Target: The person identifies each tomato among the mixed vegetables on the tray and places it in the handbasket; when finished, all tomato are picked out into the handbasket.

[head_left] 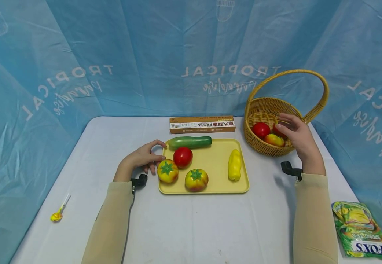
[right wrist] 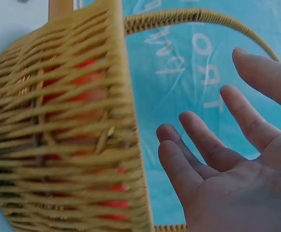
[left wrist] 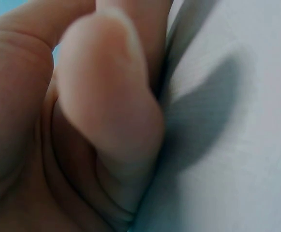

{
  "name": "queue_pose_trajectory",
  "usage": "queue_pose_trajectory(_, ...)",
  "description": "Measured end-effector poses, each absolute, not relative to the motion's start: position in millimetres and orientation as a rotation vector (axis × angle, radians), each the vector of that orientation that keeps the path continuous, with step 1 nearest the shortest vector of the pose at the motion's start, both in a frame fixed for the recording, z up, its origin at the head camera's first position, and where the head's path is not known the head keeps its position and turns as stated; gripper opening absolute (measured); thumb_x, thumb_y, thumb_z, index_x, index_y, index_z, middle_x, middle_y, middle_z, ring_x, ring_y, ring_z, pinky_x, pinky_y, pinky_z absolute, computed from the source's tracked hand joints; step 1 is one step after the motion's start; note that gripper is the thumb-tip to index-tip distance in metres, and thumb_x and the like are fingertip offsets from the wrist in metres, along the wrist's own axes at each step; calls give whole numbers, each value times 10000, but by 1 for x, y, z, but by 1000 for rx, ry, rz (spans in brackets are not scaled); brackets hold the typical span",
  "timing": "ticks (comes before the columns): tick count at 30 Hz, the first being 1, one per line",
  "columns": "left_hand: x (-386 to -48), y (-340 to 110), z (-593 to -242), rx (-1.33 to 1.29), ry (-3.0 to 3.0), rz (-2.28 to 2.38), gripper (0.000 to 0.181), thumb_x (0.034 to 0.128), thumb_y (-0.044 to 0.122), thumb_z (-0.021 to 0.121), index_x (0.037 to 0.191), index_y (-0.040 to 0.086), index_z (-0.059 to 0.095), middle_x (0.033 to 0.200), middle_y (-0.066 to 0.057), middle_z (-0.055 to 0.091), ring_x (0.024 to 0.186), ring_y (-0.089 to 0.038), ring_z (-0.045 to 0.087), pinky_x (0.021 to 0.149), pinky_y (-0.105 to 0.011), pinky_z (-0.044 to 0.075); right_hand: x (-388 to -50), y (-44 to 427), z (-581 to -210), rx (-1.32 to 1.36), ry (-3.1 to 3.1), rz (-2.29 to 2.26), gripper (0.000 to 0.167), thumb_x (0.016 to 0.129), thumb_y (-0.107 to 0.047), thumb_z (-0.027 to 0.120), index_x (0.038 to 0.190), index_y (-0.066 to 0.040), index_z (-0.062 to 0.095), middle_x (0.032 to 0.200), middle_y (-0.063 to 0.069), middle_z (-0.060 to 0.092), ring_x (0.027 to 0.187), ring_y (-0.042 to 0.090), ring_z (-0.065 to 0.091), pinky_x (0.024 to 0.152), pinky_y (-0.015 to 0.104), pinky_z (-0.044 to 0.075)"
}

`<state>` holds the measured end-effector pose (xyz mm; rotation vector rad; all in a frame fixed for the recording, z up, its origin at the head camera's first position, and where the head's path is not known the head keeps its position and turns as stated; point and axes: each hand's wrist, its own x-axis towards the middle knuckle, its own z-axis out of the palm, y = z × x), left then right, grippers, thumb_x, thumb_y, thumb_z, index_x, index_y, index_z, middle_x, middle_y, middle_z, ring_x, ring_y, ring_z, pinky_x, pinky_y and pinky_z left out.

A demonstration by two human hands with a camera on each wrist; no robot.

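Observation:
My left hand (head_left: 143,156) is at the left side of a yellow tray (head_left: 215,156), its fingers loosely bent, with fingertips by the tray's rim. On the tray lie a green cucumber (head_left: 191,142), a red tomato (head_left: 183,157), two yellow-red tomatoes (head_left: 167,171) (head_left: 196,180) and a yellow vegetable (head_left: 234,165). Over the wicker basket (head_left: 267,106) hovers my right hand (head_left: 298,137), fingers spread and holding nothing in the right wrist view. Inside the basket are a red tomato (head_left: 261,130), a yellow-red one (head_left: 274,140) and another red one (head_left: 279,131), partly hidden by the hand.
Behind the tray stands a pasta box (head_left: 202,124). A lollipop (head_left: 57,214) lies at the table's left, and a green Fox's bag (head_left: 362,231) at the right front edge. The basket's tall handle (head_left: 290,71) arches up beside the right hand. Blue cloth hangs around the table.

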<state>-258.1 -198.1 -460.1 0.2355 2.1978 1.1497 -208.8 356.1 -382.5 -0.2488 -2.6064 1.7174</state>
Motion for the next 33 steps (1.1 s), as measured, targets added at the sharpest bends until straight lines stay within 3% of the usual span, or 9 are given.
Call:
queue_pose_trajectory(5,-257,-198,-458,232,2203,1145,587,1018,356,712,1510,252,409,779,-90,720,535,-217,711,491,-229,488,-205,346,-375,-178,-2616,1693,636,1037,-461,658,1608,-287,437,1693,77,404,1549,289,413,1275,509,373)
queue_pose_trajectory(8,-257,-198,-458,230,2207,1141,585,1020,355,710,1510,251,409,782,-88,719,536,-217,712,491,-229,486,-203,335,-370,-104,-2625,1672,644,1037,-455,660,1609,-259,440,1655,67,446,1505,240,457,1230,371,434)
queue_pose_trajectory(12,-257,-197,-459,228,2212,1136,581,1022,356,706,1511,252,409,787,-86,720,538,-218,714,489,-227,482,-202,315,-364,0,-2640,1696,628,1036,-431,671,1595,-242,455,1627,64,478,1467,206,485,1076,145,470)
queue_pose_trajectory(15,-258,-197,-459,227,2211,1137,585,1020,359,710,1510,252,408,788,-85,723,537,-220,714,490,-228,487,-203,296,-364,101,-2627,1782,597,1043,-359,684,1574,-189,473,1611,102,491,1455,246,503,1001,87,483)
queue_pose_trajectory(18,-257,-197,-459,223,2207,1141,592,1015,362,716,1508,252,408,786,-82,724,534,-219,712,491,-233,492,-204,277,-368,247,-2628,1862,570,1059,-286,668,1574,-141,470,1615,140,484,1473,315,498,1052,149,502)
queue_pose_trajectory(22,-257,-197,-458,218,2202,1147,596,1010,359,722,1506,253,408,780,-75,723,532,-212,709,491,-235,492,-206,255,-376,429,-2687,1933,579,1065,-272,660,1593,-162,450,1635,140,474,1518,355,465,1225,419,444)
queue_pose_trajectory(25,-258,-197,-459,219,2202,1147,596,1010,357,721,1506,251,407,778,-75,722,531,-210,708,492,-234,492,-206,240,-382,532,-2737,1999,589,1057,-273,670,1592,-160,450,1640,144,471,1536,349,447,1266,578,356)
queue_pose_trajectory(33,-258,-198,-459,221,2204,1143,584,1012,371,716,1499,257,415,786,-79,721,536,-221,713,494,-241,498,-206,205,-401,863,-2879,2060,554,1066,-217,644,1574,-100,457,1639,190,451,1541,432,419,1238,586,396)
